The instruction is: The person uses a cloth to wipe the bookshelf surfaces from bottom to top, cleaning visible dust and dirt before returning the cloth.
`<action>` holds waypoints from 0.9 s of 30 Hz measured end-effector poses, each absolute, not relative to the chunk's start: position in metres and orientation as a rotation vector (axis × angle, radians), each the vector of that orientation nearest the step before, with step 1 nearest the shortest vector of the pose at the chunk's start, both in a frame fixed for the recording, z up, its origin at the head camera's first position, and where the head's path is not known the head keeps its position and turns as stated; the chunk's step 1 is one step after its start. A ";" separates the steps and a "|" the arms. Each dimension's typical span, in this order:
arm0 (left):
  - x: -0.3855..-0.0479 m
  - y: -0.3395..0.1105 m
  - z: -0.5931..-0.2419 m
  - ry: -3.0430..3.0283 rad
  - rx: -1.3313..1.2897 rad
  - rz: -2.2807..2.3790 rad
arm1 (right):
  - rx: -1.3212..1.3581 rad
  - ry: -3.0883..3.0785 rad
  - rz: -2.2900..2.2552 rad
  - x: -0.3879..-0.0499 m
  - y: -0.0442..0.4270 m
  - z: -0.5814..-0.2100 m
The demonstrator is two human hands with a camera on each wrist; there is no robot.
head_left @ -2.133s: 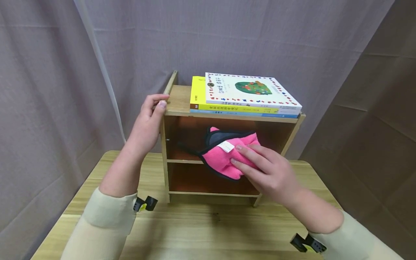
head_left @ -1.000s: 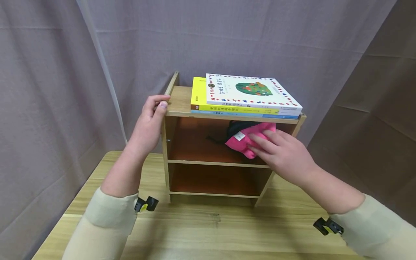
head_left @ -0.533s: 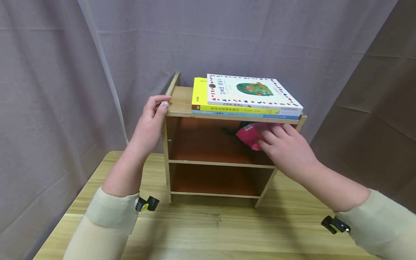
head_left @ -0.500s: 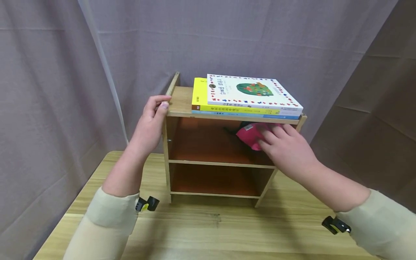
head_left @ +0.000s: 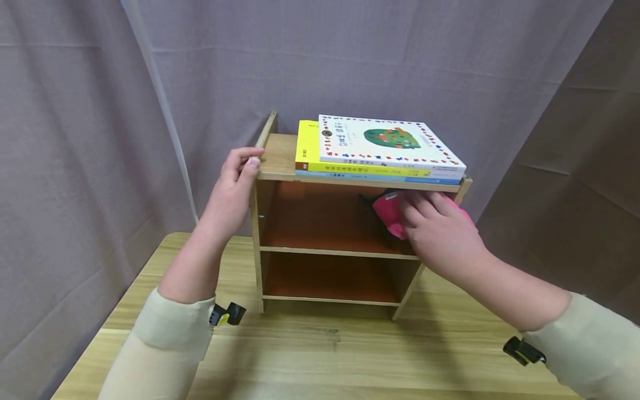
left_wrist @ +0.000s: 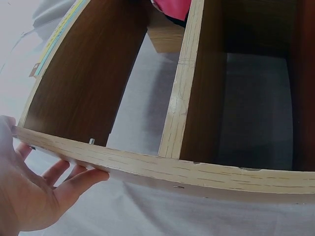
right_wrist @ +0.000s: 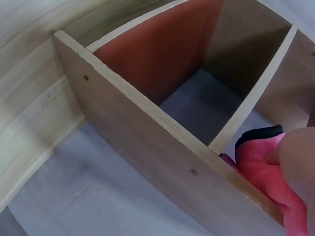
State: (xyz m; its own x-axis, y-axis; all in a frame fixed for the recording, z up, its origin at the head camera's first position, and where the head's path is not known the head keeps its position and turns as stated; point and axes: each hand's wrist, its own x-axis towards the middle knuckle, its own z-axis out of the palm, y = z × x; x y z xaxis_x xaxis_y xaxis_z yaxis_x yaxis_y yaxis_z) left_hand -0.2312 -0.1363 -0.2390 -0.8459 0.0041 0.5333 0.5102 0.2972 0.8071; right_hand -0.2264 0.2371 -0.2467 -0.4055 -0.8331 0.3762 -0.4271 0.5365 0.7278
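A small wooden shelf (head_left: 340, 253) stands on the table. My left hand (head_left: 227, 191) grips its upper left corner; in the left wrist view, the fingers (left_wrist: 78, 184) lie against the side panel's outer face. My right hand (head_left: 440, 228) holds a pink cleaning cloth (head_left: 387, 214) with black edging at the right end of the upper compartment. Part of the cloth shows beyond the right side panel. In the right wrist view, the cloth (right_wrist: 263, 164) lies over that panel's front edge. My hand and the shelf top hide the rest of the cloth.
Three stacked books (head_left: 390, 144), white, yellow and blue, lie on the shelf top. Below is a second compartment (head_left: 330, 275). The wooden table (head_left: 300, 355) extends in front, and grey curtains (head_left: 350, 55) hang behind and at the sides.
My right hand has carried the cloth from in front of the shelf into the upper compartment, then rightward to the side panel, where pink now shows outside it. My left hand stays put.
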 end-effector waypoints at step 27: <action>-0.231 -0.135 -0.239 -2.141 -0.441 -1.578 | 0.923 -2.137 -0.651 -0.223 0.238 -0.247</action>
